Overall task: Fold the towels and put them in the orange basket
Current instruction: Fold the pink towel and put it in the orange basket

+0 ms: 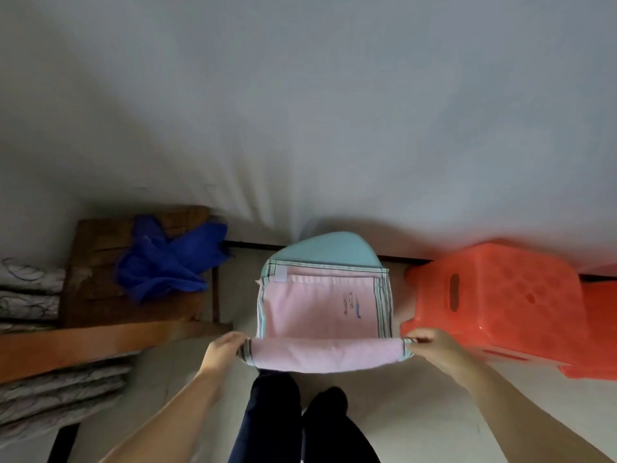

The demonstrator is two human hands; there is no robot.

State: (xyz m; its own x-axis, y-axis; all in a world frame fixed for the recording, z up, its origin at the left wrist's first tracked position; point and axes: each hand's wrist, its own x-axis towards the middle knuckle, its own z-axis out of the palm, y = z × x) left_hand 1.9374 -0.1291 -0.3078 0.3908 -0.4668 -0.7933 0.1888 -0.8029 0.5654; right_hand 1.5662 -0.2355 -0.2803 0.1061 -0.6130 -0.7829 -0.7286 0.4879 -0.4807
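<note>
Your towel (320, 309) is soft, light and limp, so judge it as something that sags and slides wherever it is unsupported; take it by the corners or side hems, as you do now, and keep both ends level so the fold lands square. Your left hand (223, 351) pinches the near left corner with curled fingers, and your right hand (430, 349) pinches the near right corner the same way, the near edge lifted and rolled over between them. The towel lies spread on a pale green stool (329, 250) in front of you, the basket (494, 302) just beside it on the right. It is pink with striped grey-green borders, a small white label near the far left corner and a little coloured motif toward the right. A blue towel (167, 262) lies crumpled on a wooden stand (96, 295) to the left, likely next.
</note>
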